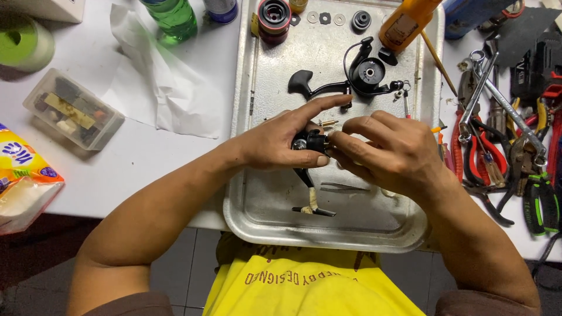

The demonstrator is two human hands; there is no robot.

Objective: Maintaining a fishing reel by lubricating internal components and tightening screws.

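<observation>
Both your forearms come up from the bottom corners of the frame and meet at the middle, over a metal tray (263, 205).

Your left hand (275, 143) lies palm-in, wrist bent toward the centre. Its thumb and curled fingers are closed around a small black reel body (313, 142), while the index finger sticks out straight, pointing to the upper right. The reel body sits just right of that hand, at the centre of the frame and above the tray; its thin stem (308, 193) hangs down toward the lower middle, wrapped partway in pale tape.

Your right hand (389, 152) comes in from the right, back of the hand up, knuckles raised. Its fingers are bunched narrowly and their tips press on the right side of the reel body. Whether they pinch a small part there, I cannot tell.

Just below the hands, tweezers (345, 187) lie flat on the tray. Above the hands, in the upper middle, a black rotor (369, 73) with a wire bail lies next to a handle knob (301, 82). A spool (274, 17) stands at the tray's top edge, with washers (326, 18) to its right and an orange bottle (407, 23) tilted over the upper right corner.

At the right edge, pliers and wrenches (503, 123) lie in a heap. At the upper left are a green bottle (175, 17), crumpled paper (170, 88) and a clear parts box (73, 108).
</observation>
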